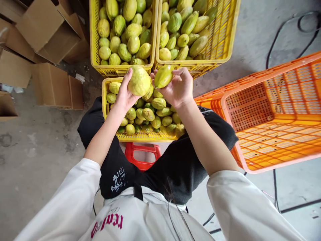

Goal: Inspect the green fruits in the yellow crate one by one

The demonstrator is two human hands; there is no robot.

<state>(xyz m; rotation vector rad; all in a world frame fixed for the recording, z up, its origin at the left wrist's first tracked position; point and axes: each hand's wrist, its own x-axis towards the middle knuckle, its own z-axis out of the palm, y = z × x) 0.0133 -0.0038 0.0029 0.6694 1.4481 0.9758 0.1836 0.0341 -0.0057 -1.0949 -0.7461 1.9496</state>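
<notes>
My left hand is closed around a large, roundish pale-yellow fruit with a bumpy skin. A smaller, longer yellow-green fruit with a pointed end sits in the fingers of my right hand. Both fruits are held side by side above a low yellow crate between my knees. Inside that crate lie many loose yellow-green fruits, some with brown marks. My hands and forearms hide part of them. I cannot tell the exact kind of fruit.
Ahead stand two more yellow crates, the left one and the right one, both holding similar fruits. An orange crate lies to my right. Cardboard boxes crowd the left. A red stool shows below; black cables cross the floor.
</notes>
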